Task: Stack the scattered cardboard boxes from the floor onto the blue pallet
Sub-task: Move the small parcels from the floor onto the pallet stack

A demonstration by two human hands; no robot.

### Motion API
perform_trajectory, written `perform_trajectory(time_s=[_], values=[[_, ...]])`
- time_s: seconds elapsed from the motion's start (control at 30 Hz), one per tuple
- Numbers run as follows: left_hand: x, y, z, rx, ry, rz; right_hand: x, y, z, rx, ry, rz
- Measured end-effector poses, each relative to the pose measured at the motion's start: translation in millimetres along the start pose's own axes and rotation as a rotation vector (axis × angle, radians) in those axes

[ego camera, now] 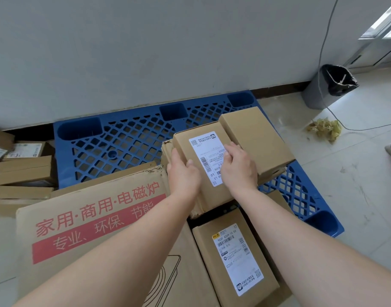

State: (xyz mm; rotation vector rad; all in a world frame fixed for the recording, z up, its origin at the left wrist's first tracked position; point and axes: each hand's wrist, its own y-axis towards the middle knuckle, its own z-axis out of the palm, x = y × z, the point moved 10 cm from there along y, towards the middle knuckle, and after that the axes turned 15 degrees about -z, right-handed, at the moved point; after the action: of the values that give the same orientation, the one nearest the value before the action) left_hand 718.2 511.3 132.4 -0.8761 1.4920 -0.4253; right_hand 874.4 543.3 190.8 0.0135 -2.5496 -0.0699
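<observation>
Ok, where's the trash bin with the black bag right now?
In the head view it's at the upper right: the grey bin stands on the tiled floor by the wall, just past the far right corner of the blue pallet.
</observation>
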Motion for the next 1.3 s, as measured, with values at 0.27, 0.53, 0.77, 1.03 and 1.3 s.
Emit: perform_trajectory(time_s=[0.27, 0.53, 0.77, 1.03, 1.3], values=[[-13, 1, -58, -0.061, -0.032, -0.022, 37, -3, 8, -0.033, 0.003, 0.000], [-33, 2, -149, -0.116, -0.076, 0.020, 122, 0, 48, -0.032, 0.098, -0.064], [-36, 17, -256, -0.204, -0.115, 0.009, 205, -1, 105, 0.001, 0.187, -0.110], [-30, 45, -391, -0.282, -0.216, -0.001, 309, -9, 187, 0.057, 0.207, -0.149], [-25, 72, -506, -0.354, -0.253, 0.014, 408, -14, 264, 0.107, 0.205, -0.211]])
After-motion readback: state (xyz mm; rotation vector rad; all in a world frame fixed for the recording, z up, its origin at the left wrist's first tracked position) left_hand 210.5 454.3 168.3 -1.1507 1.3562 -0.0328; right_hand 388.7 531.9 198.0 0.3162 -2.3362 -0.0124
